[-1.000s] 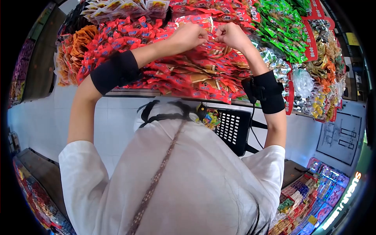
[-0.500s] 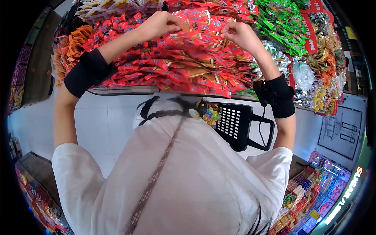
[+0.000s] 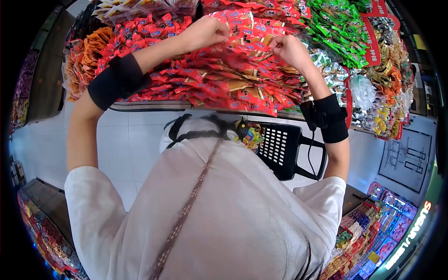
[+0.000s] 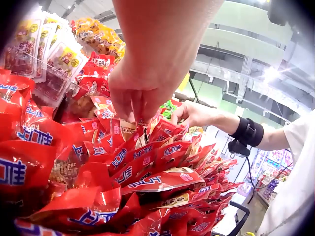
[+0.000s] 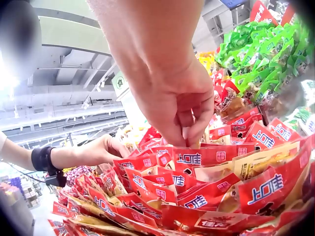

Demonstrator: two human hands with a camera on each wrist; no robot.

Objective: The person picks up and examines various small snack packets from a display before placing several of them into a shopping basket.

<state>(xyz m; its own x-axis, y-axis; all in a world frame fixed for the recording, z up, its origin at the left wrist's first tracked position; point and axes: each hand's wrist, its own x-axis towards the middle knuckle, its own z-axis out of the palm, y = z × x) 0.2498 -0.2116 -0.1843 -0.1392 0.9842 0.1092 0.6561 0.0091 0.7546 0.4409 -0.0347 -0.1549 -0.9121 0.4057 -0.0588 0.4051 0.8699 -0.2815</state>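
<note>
Red snack packets (image 3: 219,77) stand in dense overlapping rows in the head view. My left hand (image 3: 206,34) is over their upper middle, with bent fingers. In the left wrist view the left hand (image 4: 142,86) pinches the top edge of a red packet among upright ones. To its right, my right hand (image 3: 293,52) reaches down into the same rows. The right wrist view shows the right hand (image 5: 172,101) with thumb and fingers pinching a packet's upper edge; the packet (image 5: 211,155) below is partly hidden by its neighbours.
Green packets (image 3: 333,35) lie at the upper right, beside a clear plastic bag (image 3: 363,92). Orange packets (image 3: 95,46) are at the left and white-edged packs (image 3: 144,9) behind. A black perforated basket (image 3: 274,148) is below the display edge.
From close together, my hands moved apart. Since half a second ago the left hand has shifted right and the right hand slightly nearer the body.
</note>
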